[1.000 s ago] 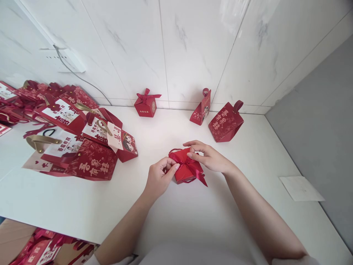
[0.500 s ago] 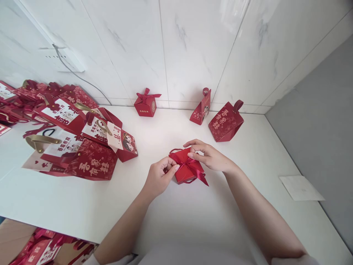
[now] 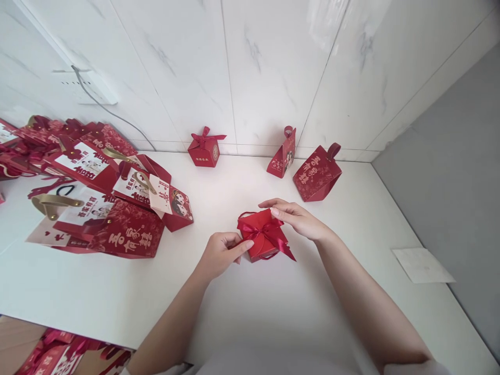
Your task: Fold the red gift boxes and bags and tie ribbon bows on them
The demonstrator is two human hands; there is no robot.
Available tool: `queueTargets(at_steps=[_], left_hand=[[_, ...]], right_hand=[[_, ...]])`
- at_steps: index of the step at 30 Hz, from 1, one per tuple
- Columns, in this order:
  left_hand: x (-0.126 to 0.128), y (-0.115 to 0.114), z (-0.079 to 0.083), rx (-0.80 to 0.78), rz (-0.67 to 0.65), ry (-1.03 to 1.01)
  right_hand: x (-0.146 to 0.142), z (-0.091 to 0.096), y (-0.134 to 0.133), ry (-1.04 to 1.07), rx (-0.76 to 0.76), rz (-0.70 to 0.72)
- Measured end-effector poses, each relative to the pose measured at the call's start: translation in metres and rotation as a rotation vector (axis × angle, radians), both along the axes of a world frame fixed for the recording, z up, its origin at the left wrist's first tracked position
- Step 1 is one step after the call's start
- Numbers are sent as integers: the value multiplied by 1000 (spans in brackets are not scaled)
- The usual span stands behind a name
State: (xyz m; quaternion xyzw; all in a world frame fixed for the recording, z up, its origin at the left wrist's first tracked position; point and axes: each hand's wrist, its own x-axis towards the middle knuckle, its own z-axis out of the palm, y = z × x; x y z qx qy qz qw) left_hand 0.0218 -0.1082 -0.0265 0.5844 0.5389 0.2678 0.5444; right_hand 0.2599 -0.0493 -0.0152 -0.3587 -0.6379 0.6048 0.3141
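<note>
A small red gift box (image 3: pixel 261 244) with a red satin ribbon bow (image 3: pixel 269 233) lies on the white table (image 3: pixel 250 312), a thin red cord looped round it. My left hand (image 3: pixel 221 252) sits at the box's left edge, fingers curled, thumb and forefinger touching the box side. My right hand (image 3: pixel 299 219) rests at the box's far right corner, fingertips pinching the ribbon near the knot. Both forearms reach in from the bottom of the view.
A pile of flat red paper bags (image 3: pixel 97 203) with gold handles covers the table's left. A finished bowed box (image 3: pixel 204 147) and two folded red boxes (image 3: pixel 282 153) (image 3: pixel 316 174) stand by the marble wall. A white paper sheet (image 3: pixel 423 264) lies right. More red bags (image 3: pixel 58 357) sit below the table edge.
My left hand has slid down and away from the ribbon to the box's left side. My right hand shifted slightly toward the bow's top. The view drifted a little left.
</note>
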Motion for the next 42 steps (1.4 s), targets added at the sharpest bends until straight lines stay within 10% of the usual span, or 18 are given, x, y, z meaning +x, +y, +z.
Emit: queueTargets(at_steps=[9,19,25,28,36,42], left_hand=[[-25,11,6,-95,-248,70],[-79,17,14,-146,50,39],[-73,14,30,-62,85,69],[-75,14,49,75,109,163],[-64,4,73,244,-366,533],[-55,-17,72,279,-281,651]], right_hand=[[-3,-4,3,22,4,-105],[25,-28,16,-181,-238,-80],[22,-25,-5,-170,-262,598],[10,-36,-21,-56,-281,723],[8,-67,-28,180,-455,367],[9,-69,-31,191,-495,273]])
